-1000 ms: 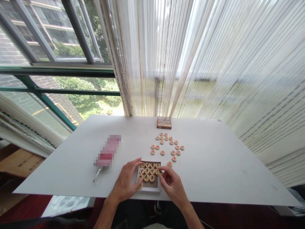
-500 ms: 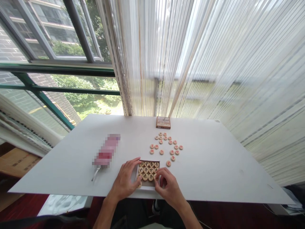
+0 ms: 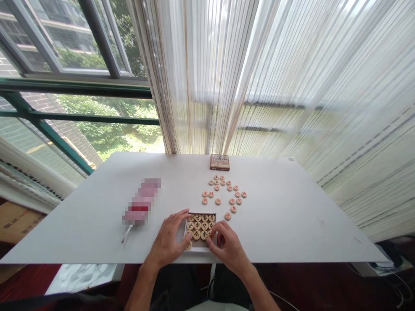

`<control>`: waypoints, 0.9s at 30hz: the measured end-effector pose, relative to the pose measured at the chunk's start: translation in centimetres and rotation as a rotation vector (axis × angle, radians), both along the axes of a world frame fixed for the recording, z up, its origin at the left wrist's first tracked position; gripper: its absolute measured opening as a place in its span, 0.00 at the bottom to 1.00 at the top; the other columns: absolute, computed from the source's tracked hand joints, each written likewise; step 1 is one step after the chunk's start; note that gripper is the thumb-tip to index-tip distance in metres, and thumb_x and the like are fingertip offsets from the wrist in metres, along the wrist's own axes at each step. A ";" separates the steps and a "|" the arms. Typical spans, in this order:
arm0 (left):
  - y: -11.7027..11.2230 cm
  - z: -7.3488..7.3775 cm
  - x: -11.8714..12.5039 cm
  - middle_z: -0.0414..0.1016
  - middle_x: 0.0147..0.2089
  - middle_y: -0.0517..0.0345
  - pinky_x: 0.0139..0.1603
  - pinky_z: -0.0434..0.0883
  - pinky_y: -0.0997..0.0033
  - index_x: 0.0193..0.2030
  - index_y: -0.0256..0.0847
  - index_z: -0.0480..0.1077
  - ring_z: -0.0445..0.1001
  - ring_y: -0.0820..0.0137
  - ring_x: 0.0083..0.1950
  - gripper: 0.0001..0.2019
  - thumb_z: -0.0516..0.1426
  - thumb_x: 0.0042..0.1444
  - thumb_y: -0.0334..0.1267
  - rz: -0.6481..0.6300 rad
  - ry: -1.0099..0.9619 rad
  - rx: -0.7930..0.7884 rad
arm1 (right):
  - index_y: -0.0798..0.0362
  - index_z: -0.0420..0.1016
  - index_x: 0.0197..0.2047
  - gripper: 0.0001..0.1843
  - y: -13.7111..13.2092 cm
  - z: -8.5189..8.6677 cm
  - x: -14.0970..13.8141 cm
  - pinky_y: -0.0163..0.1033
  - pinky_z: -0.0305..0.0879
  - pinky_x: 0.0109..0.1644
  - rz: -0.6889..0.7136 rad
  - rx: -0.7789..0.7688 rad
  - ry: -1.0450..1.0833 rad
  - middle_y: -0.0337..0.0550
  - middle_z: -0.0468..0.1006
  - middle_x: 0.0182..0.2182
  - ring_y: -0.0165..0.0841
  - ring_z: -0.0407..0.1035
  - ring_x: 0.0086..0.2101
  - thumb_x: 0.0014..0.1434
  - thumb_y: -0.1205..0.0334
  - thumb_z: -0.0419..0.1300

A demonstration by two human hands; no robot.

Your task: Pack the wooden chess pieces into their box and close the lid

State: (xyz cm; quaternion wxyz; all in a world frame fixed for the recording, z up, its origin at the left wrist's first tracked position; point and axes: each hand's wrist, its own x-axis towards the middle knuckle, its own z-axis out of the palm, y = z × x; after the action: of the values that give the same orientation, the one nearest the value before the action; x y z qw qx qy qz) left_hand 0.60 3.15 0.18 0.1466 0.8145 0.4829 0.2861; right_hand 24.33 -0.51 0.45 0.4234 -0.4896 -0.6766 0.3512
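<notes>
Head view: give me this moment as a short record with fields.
Left hand: spread along the left side of the open box, thumb reaching inside
Right hand: fingertips at a round piece near the box's right side; grip unclear
Box contents: round black-marked pieces in rows
Loose pieces: scattered beyond the box, many red-marked
Far edge: small printed box
Left area: pink item, pixelated
Surface: white table
Background: window, striped curtain

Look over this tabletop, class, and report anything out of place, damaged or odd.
Yes: the pink item on the left of the table shows only as coarse blocks, hiding what it is. Loose round pieces lie scattered beyond the tray, unlike the neat rows inside. No damage is visible.
</notes>
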 end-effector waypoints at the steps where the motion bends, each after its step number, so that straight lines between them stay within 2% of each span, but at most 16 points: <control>1: 0.0 0.0 0.0 0.66 0.66 0.51 0.63 0.66 0.51 0.61 0.47 0.63 0.66 0.56 0.65 0.23 0.57 0.59 0.39 0.001 0.000 -0.001 | 0.50 0.70 0.36 0.05 0.0 0.0 0.0 0.33 0.65 0.31 0.001 -0.002 0.000 0.38 0.70 0.37 0.27 0.63 0.26 0.57 0.68 0.62; 11: 0.1 -0.2 -0.1 0.65 0.67 0.50 0.64 0.64 0.50 0.61 0.47 0.63 0.64 0.56 0.66 0.21 0.56 0.61 0.40 0.006 -0.007 -0.012 | 0.49 0.67 0.38 0.12 0.0 0.0 0.0 0.33 0.64 0.33 0.024 0.017 -0.050 0.38 0.69 0.38 0.27 0.64 0.28 0.53 0.75 0.57; 20: 0.1 -0.2 -0.2 0.65 0.66 0.51 0.64 0.65 0.51 0.60 0.48 0.65 0.64 0.56 0.66 0.19 0.56 0.61 0.40 0.001 -0.009 -0.019 | 0.49 0.65 0.36 0.12 0.2 -0.1 0.2 0.32 0.62 0.31 0.032 -0.021 -0.092 0.35 0.66 0.36 0.26 0.63 0.27 0.52 0.74 0.60; 27: -0.1 -0.1 -0.3 0.66 0.66 0.53 0.63 0.66 0.52 0.58 0.49 0.66 0.65 0.57 0.66 0.18 0.56 0.61 0.40 0.020 -0.020 -0.027 | 0.49 0.65 0.36 0.12 0.2 0.1 0.1 0.32 0.63 0.31 0.040 0.001 -0.086 0.36 0.67 0.37 0.26 0.63 0.27 0.52 0.75 0.58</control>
State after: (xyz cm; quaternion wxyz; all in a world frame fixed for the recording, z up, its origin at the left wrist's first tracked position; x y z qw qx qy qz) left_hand 0.30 3.06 0.03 0.1597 0.8047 0.4932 0.2892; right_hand 24.41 -0.35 0.56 0.3870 -0.4903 -0.7041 0.3378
